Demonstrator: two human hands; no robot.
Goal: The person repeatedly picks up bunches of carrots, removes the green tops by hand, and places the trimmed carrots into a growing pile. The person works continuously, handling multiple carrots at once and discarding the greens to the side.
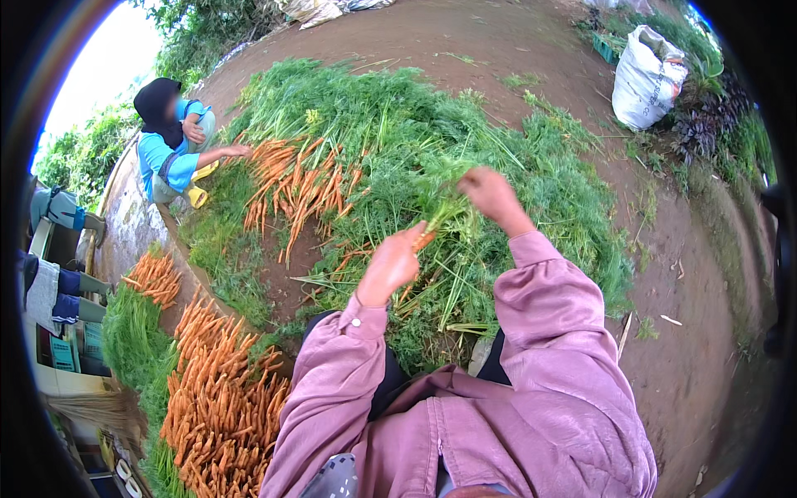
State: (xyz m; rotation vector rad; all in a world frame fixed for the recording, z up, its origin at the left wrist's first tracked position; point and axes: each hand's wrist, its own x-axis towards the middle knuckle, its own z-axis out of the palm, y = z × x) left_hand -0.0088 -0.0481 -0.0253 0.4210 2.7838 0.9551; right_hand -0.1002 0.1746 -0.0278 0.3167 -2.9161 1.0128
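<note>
My left hand (391, 264) is closed around a small bunch of carrots (424, 240), whose orange tops show just past my fingers. Their green stems (445, 215) fan away from me toward the right. Curled at the edge of these leaves is my right hand (489, 193); blur hides whether it grips any of them. Under both hands spreads a large heap of carrot greens (548, 180), with a few carrots showing among the stems. More pulled carrots (299, 180) lie at the heap's left side, roots pointing toward me.
A person (168, 143) in blue squats at the far left, one hand at the carrots. Stacked carrots (218, 398) with greens outward fill the lower left. Other people's legs (78, 292) stand beyond. A white woven sack (647, 78) stands on bare soil (679, 261) at right.
</note>
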